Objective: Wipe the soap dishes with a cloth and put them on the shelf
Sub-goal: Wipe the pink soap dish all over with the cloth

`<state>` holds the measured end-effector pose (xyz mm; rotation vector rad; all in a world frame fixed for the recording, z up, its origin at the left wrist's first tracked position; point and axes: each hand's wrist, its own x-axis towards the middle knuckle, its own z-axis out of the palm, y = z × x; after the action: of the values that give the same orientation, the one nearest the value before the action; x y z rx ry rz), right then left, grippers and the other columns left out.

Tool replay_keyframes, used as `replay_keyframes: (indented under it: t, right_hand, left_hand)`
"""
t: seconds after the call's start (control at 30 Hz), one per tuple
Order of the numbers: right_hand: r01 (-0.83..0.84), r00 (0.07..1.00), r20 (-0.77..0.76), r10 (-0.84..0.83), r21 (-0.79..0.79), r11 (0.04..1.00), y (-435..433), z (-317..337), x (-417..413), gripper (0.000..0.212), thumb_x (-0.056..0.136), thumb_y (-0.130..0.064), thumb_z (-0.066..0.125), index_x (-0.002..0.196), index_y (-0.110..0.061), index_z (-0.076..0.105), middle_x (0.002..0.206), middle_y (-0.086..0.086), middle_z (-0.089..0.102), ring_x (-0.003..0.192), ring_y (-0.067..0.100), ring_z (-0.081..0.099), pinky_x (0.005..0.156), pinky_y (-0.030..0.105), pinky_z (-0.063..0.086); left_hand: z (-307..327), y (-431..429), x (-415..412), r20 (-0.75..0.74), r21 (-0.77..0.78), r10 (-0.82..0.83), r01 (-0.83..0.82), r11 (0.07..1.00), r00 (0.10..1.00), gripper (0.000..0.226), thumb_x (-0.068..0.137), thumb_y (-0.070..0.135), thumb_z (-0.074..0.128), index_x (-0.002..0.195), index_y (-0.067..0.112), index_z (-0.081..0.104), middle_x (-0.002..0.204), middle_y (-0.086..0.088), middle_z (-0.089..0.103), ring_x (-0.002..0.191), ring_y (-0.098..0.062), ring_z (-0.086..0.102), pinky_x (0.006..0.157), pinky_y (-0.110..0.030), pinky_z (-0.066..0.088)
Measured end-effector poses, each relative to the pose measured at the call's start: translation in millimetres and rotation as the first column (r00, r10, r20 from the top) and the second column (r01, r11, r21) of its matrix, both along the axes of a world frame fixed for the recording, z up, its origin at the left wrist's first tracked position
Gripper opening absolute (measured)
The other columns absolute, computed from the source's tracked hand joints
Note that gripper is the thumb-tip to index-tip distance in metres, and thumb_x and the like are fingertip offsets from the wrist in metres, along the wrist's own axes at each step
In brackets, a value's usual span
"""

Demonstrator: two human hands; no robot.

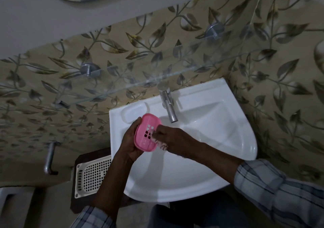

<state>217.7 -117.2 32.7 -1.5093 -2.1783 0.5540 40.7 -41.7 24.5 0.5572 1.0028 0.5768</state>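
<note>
A pink soap dish (146,131) with square drain holes is held tilted over the left side of the white washbasin (228,126). My left hand (130,142) grips the dish from its left edge and underside. My right hand (172,138) presses a small pale cloth (160,142) against the dish's inner face; most of the cloth is hidden under the fingers. A glass shelf (122,87) on two metal brackets runs along the leaf-patterned wall above the basin, with nothing standing on it.
A chrome tap (169,105) juts over the basin just right of the dish. A cream perforated plastic tray (93,177) lies on a dark stool left of the basin. A metal pipe (49,157) sticks out of the wall at lower left.
</note>
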Motion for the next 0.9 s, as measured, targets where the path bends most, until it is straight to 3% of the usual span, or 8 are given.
replay_keyframes:
  t: [0.1,0.23,0.33,0.43,0.53,0.63,0.73,0.9]
  right_hand:
    - [0.173,0.968,-0.189,-0.167,0.014,0.985,0.1,0.5,6.9,0.022,0.091,-0.002,0.059,0.111,-0.006,0.067,0.103,0.013,0.062,0.092,0.025,0.062,0.080,0.039,0.051]
    - [-0.074,0.988,-0.140,0.071,-0.017,0.997,-9.4,6.8,0.0,0.038,0.089,0.005,0.057,0.125,-0.003,0.062,0.119,0.017,0.060,0.098,0.034,0.064,0.087,0.028,0.053]
    - [0.060,0.968,-0.244,-0.064,-0.025,0.998,-10.6,8.9,5.0,0.032,0.088,0.007,0.059,0.119,0.002,0.064,0.108,0.014,0.063,0.083,0.031,0.068,0.077,0.030,0.058]
    - [-0.066,0.955,-0.291,0.065,0.009,0.998,-11.0,11.7,-3.4,0.029,0.087,0.012,0.056,0.116,0.010,0.061,0.104,0.011,0.062,0.077,0.027,0.065,0.071,0.018,0.055]
    - [0.045,0.973,-0.229,-0.031,0.060,0.997,-9.8,14.2,-1.4,0.034,0.084,0.009,0.063,0.117,0.006,0.065,0.105,0.022,0.063,0.085,0.033,0.067,0.075,0.038,0.059]
    - [-0.075,0.964,-0.245,0.098,0.098,0.992,-9.8,13.1,3.3,0.035,0.079,0.016,0.064,0.113,0.008,0.066,0.103,0.023,0.065,0.077,0.018,0.065,0.070,0.013,0.054]
    - [0.083,0.953,-0.295,-0.071,0.027,0.996,-8.8,7.2,-1.8,0.026,0.089,0.001,0.062,0.114,-0.003,0.069,0.105,0.015,0.063,0.086,0.026,0.066,0.077,0.030,0.054]
    - [0.218,0.871,-0.459,-0.174,0.043,0.975,-11.6,7.8,-25.3,0.028,0.081,-0.001,0.072,0.109,0.000,0.070,0.098,0.016,0.065,0.088,0.025,0.066,0.078,0.021,0.052]
  left_hand:
    - [6.8,-0.5,3.8,0.004,-0.037,-0.034,0.034,0.999,0.999,0.045,0.099,0.045,0.046,0.111,0.009,0.070,0.093,-0.016,0.077,0.077,-0.028,0.075,0.068,-0.037,0.062]
    - [19.3,-1.0,14.0,0.000,-0.134,0.022,-0.022,0.991,1.000,0.060,0.098,0.050,0.045,0.135,0.003,0.055,0.112,-0.022,0.067,0.097,-0.034,0.065,0.086,-0.044,0.053]
    - [20.1,2.0,15.4,0.008,-0.130,0.057,-0.056,0.990,0.998,0.064,0.098,0.048,0.046,0.145,0.005,0.048,0.111,-0.018,0.068,0.095,-0.031,0.065,0.079,-0.039,0.058]
    - [24.1,4.0,20.1,0.065,-0.135,0.057,-0.048,0.990,0.996,0.070,0.099,0.051,0.041,0.152,0.006,0.039,0.131,-0.023,0.055,0.103,-0.033,0.060,0.082,-0.042,0.058]
    - [20.7,7.7,22.7,0.071,-0.122,0.048,-0.039,0.992,0.996,0.068,0.098,0.050,0.044,0.150,0.006,0.043,0.122,-0.022,0.063,0.098,-0.032,0.064,0.081,-0.041,0.058]
    - [18.0,8.4,21.9,0.071,-0.156,0.044,-0.032,0.987,0.997,0.064,0.098,0.050,0.046,0.144,0.005,0.049,0.120,-0.023,0.062,0.100,-0.035,0.062,0.090,-0.046,0.051]
    - [11.7,6.2,26.2,0.058,-0.120,0.102,-0.094,0.988,0.993,0.055,0.101,0.047,0.043,0.133,0.005,0.056,0.117,-0.021,0.061,0.100,-0.034,0.060,0.094,-0.046,0.046]
    - [9.2,4.2,46.7,0.050,-0.050,0.219,-0.217,0.975,0.974,0.054,0.098,0.045,0.049,0.131,0.003,0.054,0.109,-0.023,0.063,0.092,-0.034,0.063,0.090,-0.044,0.049]
